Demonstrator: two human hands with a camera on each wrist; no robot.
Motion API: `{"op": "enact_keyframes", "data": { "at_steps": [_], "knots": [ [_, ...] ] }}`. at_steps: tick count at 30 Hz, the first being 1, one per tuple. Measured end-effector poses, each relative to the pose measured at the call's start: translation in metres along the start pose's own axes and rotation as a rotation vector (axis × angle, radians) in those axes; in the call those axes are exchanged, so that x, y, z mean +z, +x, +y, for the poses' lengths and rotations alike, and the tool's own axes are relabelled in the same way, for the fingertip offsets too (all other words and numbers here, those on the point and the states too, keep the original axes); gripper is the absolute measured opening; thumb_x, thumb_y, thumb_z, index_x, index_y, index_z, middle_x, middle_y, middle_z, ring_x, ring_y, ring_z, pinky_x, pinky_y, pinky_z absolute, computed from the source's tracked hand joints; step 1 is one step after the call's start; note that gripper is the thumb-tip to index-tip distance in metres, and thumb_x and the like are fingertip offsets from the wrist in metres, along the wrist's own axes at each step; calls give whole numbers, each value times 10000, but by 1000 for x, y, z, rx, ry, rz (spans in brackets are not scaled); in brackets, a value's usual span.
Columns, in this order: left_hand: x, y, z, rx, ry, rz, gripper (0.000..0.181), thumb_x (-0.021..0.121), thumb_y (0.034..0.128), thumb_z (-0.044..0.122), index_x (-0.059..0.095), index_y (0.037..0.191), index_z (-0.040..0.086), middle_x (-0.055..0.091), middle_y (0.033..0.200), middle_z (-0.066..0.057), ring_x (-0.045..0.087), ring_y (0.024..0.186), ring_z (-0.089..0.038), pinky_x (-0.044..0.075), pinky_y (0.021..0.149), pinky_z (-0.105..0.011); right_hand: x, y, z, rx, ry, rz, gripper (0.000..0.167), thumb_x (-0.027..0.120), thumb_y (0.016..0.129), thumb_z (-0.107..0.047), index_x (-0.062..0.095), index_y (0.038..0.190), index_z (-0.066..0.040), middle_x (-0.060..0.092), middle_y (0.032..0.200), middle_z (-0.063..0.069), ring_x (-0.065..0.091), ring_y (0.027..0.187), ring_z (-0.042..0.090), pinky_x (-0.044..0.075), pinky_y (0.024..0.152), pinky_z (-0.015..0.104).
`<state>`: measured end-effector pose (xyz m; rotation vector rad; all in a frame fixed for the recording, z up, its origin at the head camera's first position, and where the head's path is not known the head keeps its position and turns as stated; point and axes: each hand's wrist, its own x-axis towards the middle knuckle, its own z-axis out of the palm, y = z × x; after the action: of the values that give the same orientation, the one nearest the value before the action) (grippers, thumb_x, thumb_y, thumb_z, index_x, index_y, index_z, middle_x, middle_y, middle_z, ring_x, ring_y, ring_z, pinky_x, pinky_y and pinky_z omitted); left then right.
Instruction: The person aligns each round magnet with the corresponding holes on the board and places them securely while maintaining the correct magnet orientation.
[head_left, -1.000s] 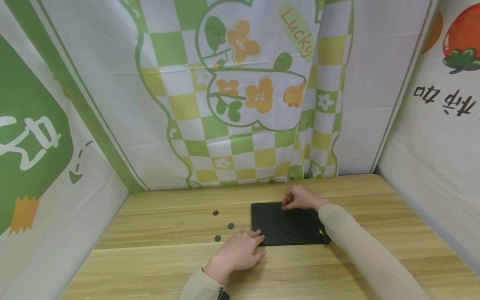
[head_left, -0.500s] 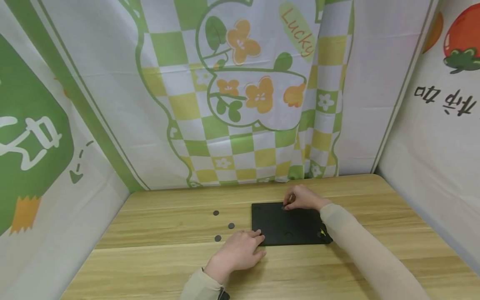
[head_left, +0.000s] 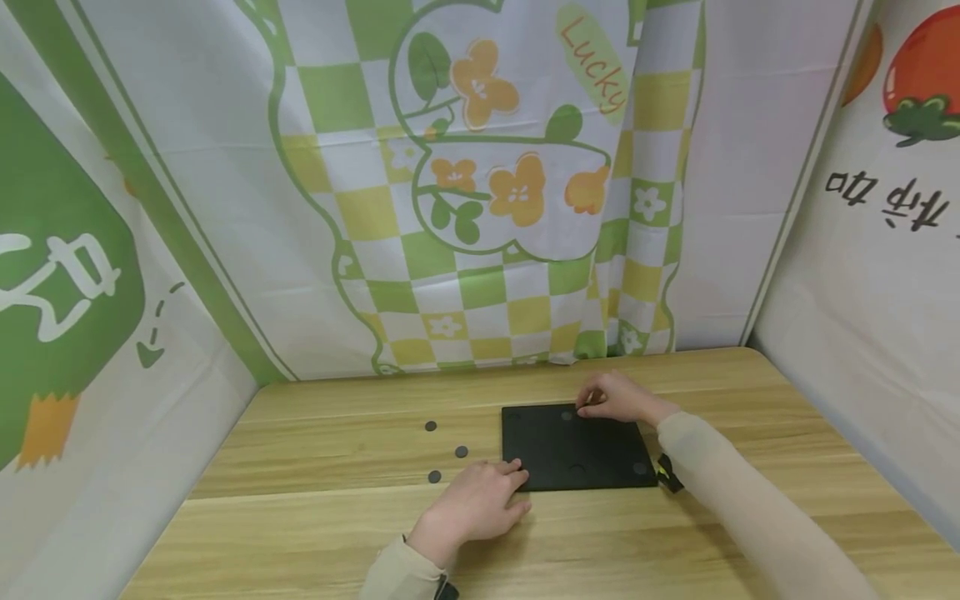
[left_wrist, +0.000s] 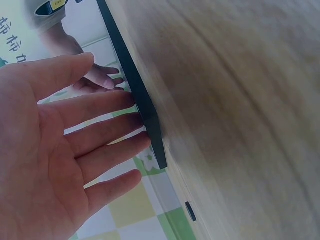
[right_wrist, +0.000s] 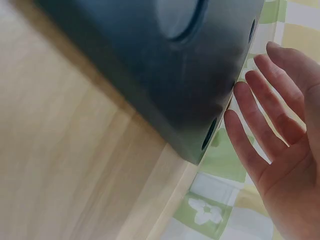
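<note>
A flat black board (head_left: 540, 450) with round recesses lies on the table. Dark round discs fill two of its recesses: one disc (head_left: 567, 416) by the far edge, another disc (head_left: 640, 468) in the near right corner. My left hand (head_left: 482, 500) rests its relaxed fingertips on the board's near left corner; in the left wrist view those fingers (left_wrist: 112, 102) touch its edge. Above the far edge, right of the far disc, is my right hand (head_left: 618, 397). The right wrist view shows its fingers (right_wrist: 260, 122) loosely bent and holding nothing.
Three loose dark discs lie on the wooden table (head_left: 315, 467) left of the board: a far disc (head_left: 431, 426), a middle disc (head_left: 461, 452) and a near disc (head_left: 435, 477). A patterned cloth (head_left: 480, 292) hangs behind the table, with printed side walls.
My right hand has let go of a disc, which now sits in the recess by the board's far edge. The hand has moved slightly right. The left hand keeps its place.
</note>
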<state>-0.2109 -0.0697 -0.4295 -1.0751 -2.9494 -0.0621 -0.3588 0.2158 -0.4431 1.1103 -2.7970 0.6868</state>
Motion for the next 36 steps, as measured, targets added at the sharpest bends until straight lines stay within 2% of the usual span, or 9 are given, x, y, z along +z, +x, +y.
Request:
{"op": "enact_keyframes", "data": {
  "at_steps": [8,12,15,23,36],
  "knots": [
    [0,1,-1,1,0,-11,444,526,945,414,612,1275,129,570,1344,-62,574,1197,-211,460,1012,-371,-5,-13,-4,8,55,-1,130,702,858,-258,724,908,-141,685,917,-10,659,777,97,575,723,305],
    [1,1,0,-2,-3,-15,444,526,946,414,609,1278,130,567,1347,-63,569,1204,-213,455,1019,-379,-7,-20,-7,16,86,-4,120,687,870,-268,718,919,-163,679,916,-27,659,796,88,569,722,259],
    [1,1,-1,-3,-6,-18,446,524,947,415,605,1282,131,564,1350,-63,567,1207,-211,452,1023,-387,-8,-24,-10,6,66,2,121,674,882,-262,720,933,-163,669,917,-40,645,808,73,560,719,232],
    [2,1,-1,-2,-11,0,443,527,945,409,611,1274,125,569,1344,-70,575,1198,-214,457,1017,-389,-9,-36,-16,-18,-20,23,133,641,908,-275,718,941,-171,650,903,-63,591,791,52,537,690,259],
    [1,1,-1,3,-19,-9,445,526,946,408,608,1279,124,568,1346,-65,569,1205,-200,451,1023,-390,-12,-56,-26,-24,-43,36,199,616,923,-298,720,988,-141,658,954,-63,611,841,99,530,722,309]
  ]
}}
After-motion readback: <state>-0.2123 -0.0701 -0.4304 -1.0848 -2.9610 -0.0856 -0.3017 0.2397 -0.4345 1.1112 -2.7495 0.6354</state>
